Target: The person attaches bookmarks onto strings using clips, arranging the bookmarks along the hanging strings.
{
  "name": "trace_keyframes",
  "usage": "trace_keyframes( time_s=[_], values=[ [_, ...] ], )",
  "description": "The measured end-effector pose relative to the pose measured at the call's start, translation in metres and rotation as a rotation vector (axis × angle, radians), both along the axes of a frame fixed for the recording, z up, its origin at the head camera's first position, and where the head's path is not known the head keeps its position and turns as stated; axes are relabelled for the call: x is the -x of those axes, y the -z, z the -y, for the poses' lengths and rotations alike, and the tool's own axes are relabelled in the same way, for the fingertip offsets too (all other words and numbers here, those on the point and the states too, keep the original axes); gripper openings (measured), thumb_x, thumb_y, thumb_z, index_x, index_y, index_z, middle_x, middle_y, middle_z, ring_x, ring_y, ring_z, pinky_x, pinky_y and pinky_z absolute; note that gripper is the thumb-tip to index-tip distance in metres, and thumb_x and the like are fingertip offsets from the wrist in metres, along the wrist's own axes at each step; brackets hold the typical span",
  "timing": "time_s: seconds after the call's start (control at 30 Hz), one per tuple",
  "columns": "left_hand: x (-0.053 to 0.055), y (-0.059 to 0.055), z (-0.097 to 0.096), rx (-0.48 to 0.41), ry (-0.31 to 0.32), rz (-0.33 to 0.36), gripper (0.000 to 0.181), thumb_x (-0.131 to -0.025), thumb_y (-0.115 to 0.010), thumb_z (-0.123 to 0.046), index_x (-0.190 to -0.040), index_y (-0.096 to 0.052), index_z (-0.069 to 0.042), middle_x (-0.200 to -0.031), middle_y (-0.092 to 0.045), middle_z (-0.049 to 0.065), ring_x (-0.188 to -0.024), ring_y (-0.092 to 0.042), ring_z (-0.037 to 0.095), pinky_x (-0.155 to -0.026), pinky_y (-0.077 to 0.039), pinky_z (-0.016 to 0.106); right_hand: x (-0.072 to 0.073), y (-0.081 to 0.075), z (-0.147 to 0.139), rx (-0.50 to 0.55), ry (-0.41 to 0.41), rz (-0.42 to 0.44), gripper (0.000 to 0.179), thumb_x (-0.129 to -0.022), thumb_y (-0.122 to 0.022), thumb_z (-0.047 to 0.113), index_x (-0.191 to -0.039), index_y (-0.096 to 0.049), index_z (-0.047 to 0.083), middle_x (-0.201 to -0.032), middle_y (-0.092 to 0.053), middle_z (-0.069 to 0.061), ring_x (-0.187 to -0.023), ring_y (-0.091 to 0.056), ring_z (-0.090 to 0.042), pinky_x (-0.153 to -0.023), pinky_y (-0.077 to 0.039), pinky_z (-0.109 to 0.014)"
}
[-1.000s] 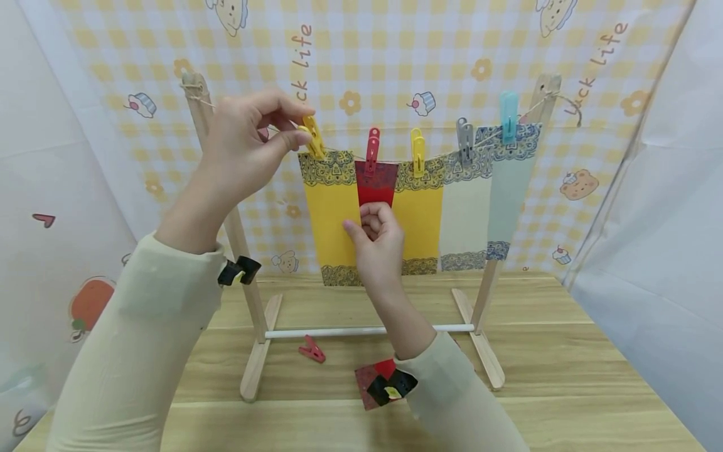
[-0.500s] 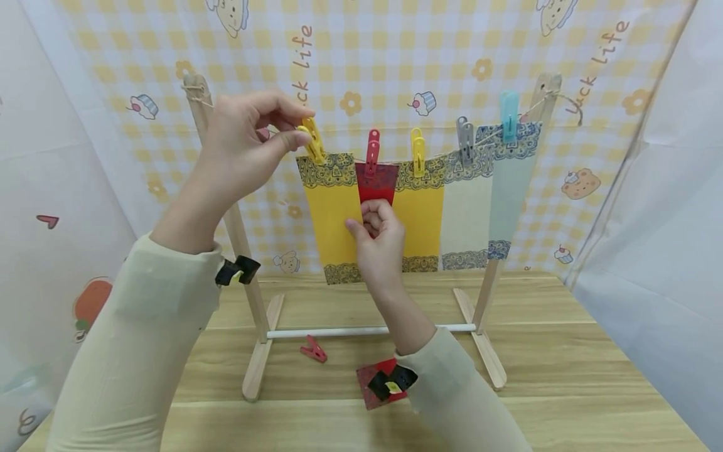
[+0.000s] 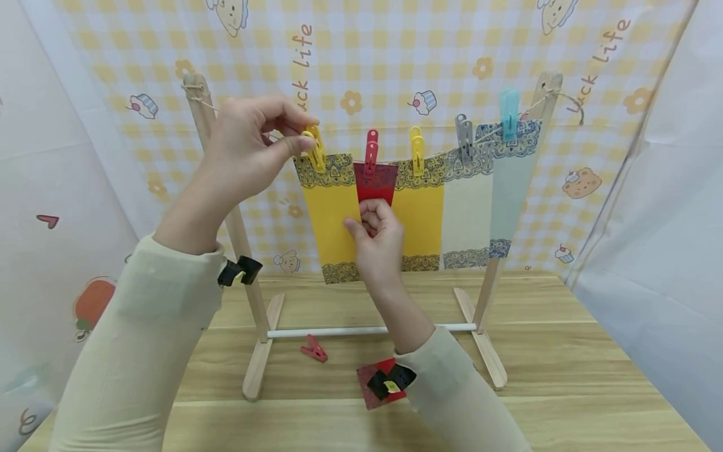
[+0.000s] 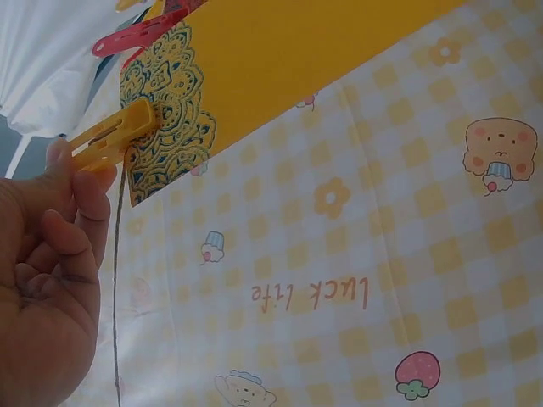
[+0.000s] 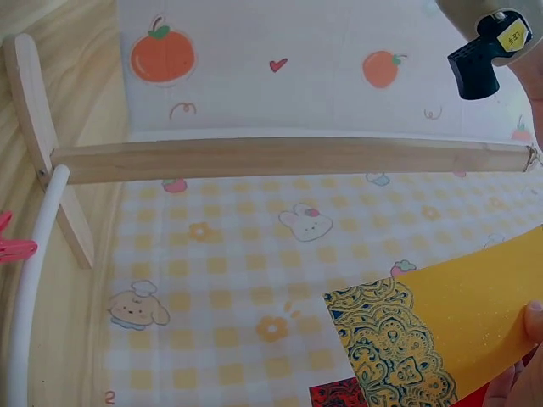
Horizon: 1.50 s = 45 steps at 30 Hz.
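Note:
Thumb and fingers of my left hand (image 3: 248,147) pinch a yellow clothespin (image 3: 317,154) by its handles. Its tip sits over the patterned top border of a yellow paper card (image 3: 330,220) at the string; the left wrist view shows the clothespin (image 4: 136,127) overlapping that border. My right hand (image 3: 381,248) pinches the same card by its right edge, lower down. Behind that hand hangs a red card (image 3: 377,182) under a red clothespin (image 3: 371,154), its lower part hidden. A second yellow card (image 3: 420,220) hangs to its right from another yellow clothespin (image 3: 417,154).
Farther right hang a cream card (image 3: 466,207) under a grey clothespin (image 3: 465,141) and a pale blue-grey card (image 3: 511,188) under a blue one. A wooden stand (image 3: 488,295) holds the string. On the table lie a loose red clothespin (image 3: 314,349) and a red card (image 3: 373,392).
The yellow clothespin in my left hand has shifted slightly down over the card's border and stands more upright. My right hand stays nearly still on the card's edge.

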<state>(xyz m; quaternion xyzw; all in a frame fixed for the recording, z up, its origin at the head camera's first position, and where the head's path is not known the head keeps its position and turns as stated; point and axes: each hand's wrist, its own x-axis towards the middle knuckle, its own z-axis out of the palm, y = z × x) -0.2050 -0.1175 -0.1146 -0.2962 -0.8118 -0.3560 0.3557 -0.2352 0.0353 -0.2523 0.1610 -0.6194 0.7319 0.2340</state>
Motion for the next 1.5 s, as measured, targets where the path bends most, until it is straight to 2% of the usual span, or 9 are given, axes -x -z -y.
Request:
trace_keyframes(
  time_s=[0.13, 0.33, 0.43, 0.63, 0.83, 0.97, 1.1, 1.33, 1.5],
  values=[
    [-0.002, -0.001, 0.001, 0.044, -0.018, 0.015, 0.009, -0.088, -0.072, -0.001, -0.097, -0.073, 0.002, -0.098, -0.073, 0.017, -0.074, -0.06, 0.002, -0.066, -0.046, 0.011, -0.001, 0.0, 0.0, -0.008, 0.003, 0.018, 0.015, -0.087, -0.069, -0.007, -0.096, -0.057, -0.003, -0.091, -0.069, -0.021, -0.075, -0.055, -0.013, -0.069, -0.048, -0.018],
    [-0.004, -0.001, 0.003, 0.146, -0.068, 0.08, 0.024, -0.094, -0.068, -0.013, -0.117, -0.072, -0.007, -0.111, -0.073, 0.013, -0.085, -0.06, 0.007, -0.064, -0.039, 0.016, -0.003, 0.003, 0.0, -0.038, -0.014, 0.009, 0.015, -0.087, -0.07, -0.006, -0.097, -0.059, -0.004, -0.09, -0.069, -0.022, -0.075, -0.057, -0.012, -0.068, -0.048, -0.019],
    [-0.004, -0.001, 0.005, 0.151, -0.087, 0.099, 0.028, -0.095, -0.067, -0.018, -0.122, -0.071, -0.01, -0.113, -0.072, 0.013, -0.078, -0.055, 0.009, -0.057, -0.034, 0.018, -0.004, 0.004, 0.002, -0.072, -0.044, -0.007, 0.015, -0.087, -0.07, -0.006, -0.098, -0.06, -0.005, -0.091, -0.07, -0.024, -0.076, -0.06, -0.011, -0.069, -0.05, -0.018],
    [-0.008, -0.005, 0.005, 0.134, -0.149, 0.06, 0.025, -0.095, -0.067, -0.017, -0.118, -0.073, -0.01, -0.11, -0.074, 0.011, -0.06, -0.039, 0.013, -0.054, -0.029, 0.021, -0.008, 0.001, 0.006, -0.141, -0.044, -0.001, 0.016, -0.088, -0.072, -0.001, -0.101, -0.063, -0.003, -0.095, -0.073, -0.021, -0.083, -0.068, -0.014, -0.072, -0.053, -0.02],
    [-0.007, -0.005, 0.006, 0.137, -0.11, 0.077, 0.024, -0.093, -0.07, -0.015, -0.116, -0.074, -0.009, -0.117, -0.073, 0.011, -0.079, -0.049, 0.008, -0.053, -0.028, 0.02, -0.006, 0.001, 0.005, -0.14, -0.022, 0.001, 0.015, -0.087, -0.072, -0.001, -0.099, -0.064, -0.003, -0.093, -0.074, -0.02, -0.078, -0.064, -0.012, -0.066, -0.048, -0.019],
    [-0.006, -0.004, 0.007, 0.147, -0.096, 0.093, 0.026, -0.094, -0.07, -0.017, -0.119, -0.073, -0.01, -0.117, -0.072, 0.012, -0.085, -0.051, 0.009, -0.058, -0.029, 0.021, -0.004, 0.002, 0.005, -0.155, -0.024, -0.007, 0.013, -0.087, -0.073, -0.001, -0.099, -0.065, -0.003, -0.092, -0.074, -0.021, -0.081, -0.069, -0.016, -0.068, -0.05, -0.018],
    [-0.005, -0.002, 0.008, 0.17, -0.1, 0.12, 0.03, -0.097, -0.066, -0.02, -0.125, -0.069, -0.011, -0.118, -0.071, 0.011, -0.092, -0.054, 0.013, -0.063, -0.033, 0.021, -0.004, 0.004, 0.003, -0.17, -0.044, -0.027, 0.015, -0.09, -0.071, 0.002, -0.103, -0.065, -0.003, -0.095, -0.074, -0.022, -0.089, -0.072, -0.024, -0.074, -0.053, -0.02],
    [-0.002, 0.001, 0.003, 0.17, -0.117, 0.156, 0.036, -0.098, -0.063, -0.022, -0.132, -0.064, -0.012, -0.124, -0.07, 0.01, -0.101, -0.06, 0.019, -0.056, -0.041, 0.014, -0.006, 0.012, -0.009, -0.184, -0.067, -0.094, 0.019, -0.094, -0.066, 0.003, -0.112, -0.06, 0.0, -0.105, -0.072, -0.019, -0.095, -0.07, -0.027, -0.08, -0.056, -0.023],
    [-0.002, 0.002, 0.003, 0.187, -0.128, 0.162, 0.04, -0.098, -0.063, -0.021, -0.137, -0.06, -0.011, -0.133, -0.065, 0.008, -0.109, -0.06, 0.021, -0.064, -0.042, 0.015, -0.012, 0.018, -0.023, -0.175, -0.073, -0.098, 0.022, -0.094, -0.065, 0.001, -0.114, -0.059, 0.0, -0.107, -0.072, -0.018, -0.097, -0.069, -0.028, -0.081, -0.057, -0.02]
  ],
)
